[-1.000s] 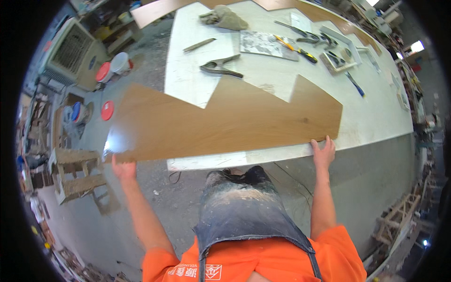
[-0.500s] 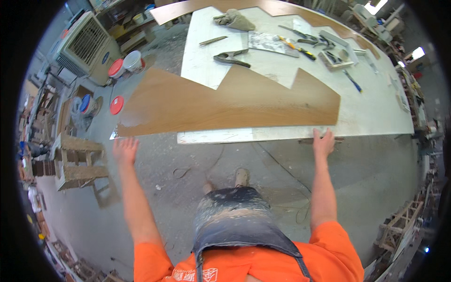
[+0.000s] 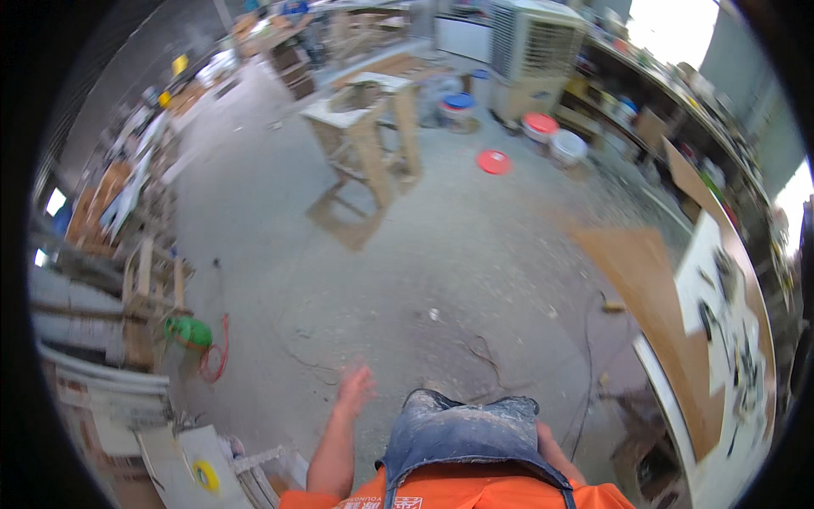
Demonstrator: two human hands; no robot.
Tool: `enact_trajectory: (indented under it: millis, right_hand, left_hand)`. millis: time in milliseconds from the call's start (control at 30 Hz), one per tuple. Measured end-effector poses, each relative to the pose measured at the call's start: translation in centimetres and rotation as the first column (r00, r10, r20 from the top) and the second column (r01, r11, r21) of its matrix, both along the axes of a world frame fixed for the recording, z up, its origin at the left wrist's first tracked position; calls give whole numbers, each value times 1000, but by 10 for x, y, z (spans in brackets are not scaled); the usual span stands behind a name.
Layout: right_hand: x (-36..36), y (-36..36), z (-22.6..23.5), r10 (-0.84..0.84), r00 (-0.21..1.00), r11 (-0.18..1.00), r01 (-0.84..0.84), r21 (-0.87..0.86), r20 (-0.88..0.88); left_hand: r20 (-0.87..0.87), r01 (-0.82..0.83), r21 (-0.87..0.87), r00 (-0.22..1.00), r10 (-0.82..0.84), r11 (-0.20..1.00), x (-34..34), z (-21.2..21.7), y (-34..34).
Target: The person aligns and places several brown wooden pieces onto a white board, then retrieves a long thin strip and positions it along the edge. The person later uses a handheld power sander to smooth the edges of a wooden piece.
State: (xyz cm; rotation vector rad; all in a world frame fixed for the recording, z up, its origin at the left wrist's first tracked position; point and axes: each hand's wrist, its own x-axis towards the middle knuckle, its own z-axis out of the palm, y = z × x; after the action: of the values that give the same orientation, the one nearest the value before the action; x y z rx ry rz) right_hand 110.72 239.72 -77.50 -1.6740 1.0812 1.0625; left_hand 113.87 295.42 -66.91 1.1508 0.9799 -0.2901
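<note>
Both hands hold nothing now: left hand (image 3: 354,388) hangs free w/ fingers apart over the concrete floor (image 3: 407,254), blurred by motion; right hand (image 3: 548,441) is mostly hidden behind the dusty denim knee, so I cannot tell if it is open or closed. The brown wood panel (image 3: 670,331) lies on the white worktable (image 3: 704,246) at right edge of frame, well apart from both hands. I judge the person is walking away from the table; to do this well, watch the cable on the floor near lower right and the wooden stool frame (image 3: 369,144) at upper centre. Versus 0.5 s ago: then both hands touched the panel's near edge and the view faced the table; now hands are off and the view has turned left toward the room.
</note>
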Motion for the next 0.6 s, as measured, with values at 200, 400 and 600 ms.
enact_trajectory:
  millis: [200,400,600]
  right_hand:
    - [182,84,5,274,961,961,-272,-43,39]
    - [303,295,-36,529,848,848,-529,16,5]
    - [403,563,-66,755,580,566,-812,144,306]
  left_hand:
    - [-96,-162,-140,984,149,977,-110,-42,37]
    - [-147,-368,-151,926,347,918,-89,-54,104]
    - [-391,-180,288,875,287,941,-63,-84,243]
